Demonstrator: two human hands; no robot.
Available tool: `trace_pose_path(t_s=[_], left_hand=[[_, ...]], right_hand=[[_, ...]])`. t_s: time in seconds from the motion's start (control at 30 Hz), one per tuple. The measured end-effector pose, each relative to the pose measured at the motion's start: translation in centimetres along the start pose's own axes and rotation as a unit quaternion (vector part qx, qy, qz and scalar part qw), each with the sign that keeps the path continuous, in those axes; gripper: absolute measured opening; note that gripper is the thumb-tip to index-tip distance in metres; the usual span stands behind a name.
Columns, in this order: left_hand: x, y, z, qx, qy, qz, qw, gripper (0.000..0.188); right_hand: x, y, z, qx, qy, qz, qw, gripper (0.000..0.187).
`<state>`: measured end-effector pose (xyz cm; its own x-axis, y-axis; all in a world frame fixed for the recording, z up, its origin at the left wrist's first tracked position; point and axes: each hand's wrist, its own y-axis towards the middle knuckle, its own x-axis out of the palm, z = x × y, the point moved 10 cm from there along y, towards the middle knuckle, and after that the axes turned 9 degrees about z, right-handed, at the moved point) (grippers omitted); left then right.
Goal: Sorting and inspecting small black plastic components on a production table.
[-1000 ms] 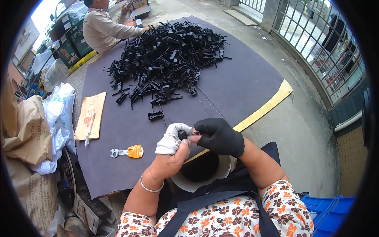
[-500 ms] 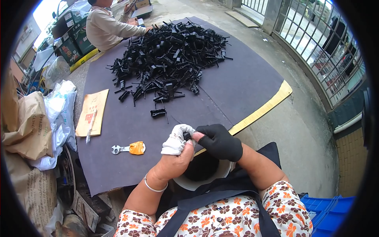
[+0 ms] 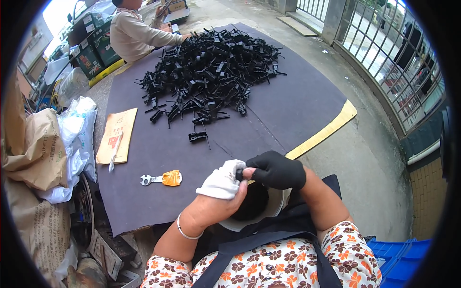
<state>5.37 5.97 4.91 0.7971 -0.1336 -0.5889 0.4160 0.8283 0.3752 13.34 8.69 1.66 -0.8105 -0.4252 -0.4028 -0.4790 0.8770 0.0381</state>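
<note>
My left hand (image 3: 222,185), in a white glove that leaves the thumb bare, is closed on a small black plastic part (image 3: 239,174). Against it presses my right hand (image 3: 274,170), wearing a black glove with bare fingertips, its thumb and fingers pinched on the same part. Most of the part is hidden by my fingers. Both hands meet above a whitish bucket (image 3: 284,198) that has dark contents. Farther off on the table (image 3: 158,144) lies a large pile of black plastic parts (image 3: 211,72), with one single black part (image 3: 198,137) nearer me.
A wrench with orange tape (image 3: 163,178) and a brown envelope (image 3: 116,134) with a pen (image 3: 115,152) lie on the table's left. Another person (image 3: 137,33) reaches to the pile. Bags (image 3: 36,149) crowd the left side; a blue crate (image 3: 401,261) stands lower right.
My hands have shifted slightly right, still together on the small black part. My left hand has turned a little. The whole view has moved slightly.
</note>
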Motion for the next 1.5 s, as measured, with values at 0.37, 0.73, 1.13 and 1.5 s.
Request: trace_pose_path(t_s=[0.37,0.73,1.13,1.5], left_hand=[[-4.7,0.8,-2.1,-0.027,0.000,0.143,0.989,0.014],[-4.0,0.3,-5.8,-0.097,-0.075,0.205,0.971,0.033],[-0.5,0.8,-4.1,-0.174,-0.259,0.039,0.949,0.028],[-1.8,0.3,-4.8,-0.123,-0.203,0.134,0.962,0.027]], right_hand=[[1.7,11.7,0.7,-0.136,-0.363,0.040,0.921,0.028],[2.1,2.0,-4.1,-0.235,-0.467,0.133,0.842,0.005],[-2.3,0.9,-1.1,-0.103,0.023,0.221,0.969,0.015],[-0.6,1.2,-1.8,-0.095,-0.011,0.176,0.980,0.015]])
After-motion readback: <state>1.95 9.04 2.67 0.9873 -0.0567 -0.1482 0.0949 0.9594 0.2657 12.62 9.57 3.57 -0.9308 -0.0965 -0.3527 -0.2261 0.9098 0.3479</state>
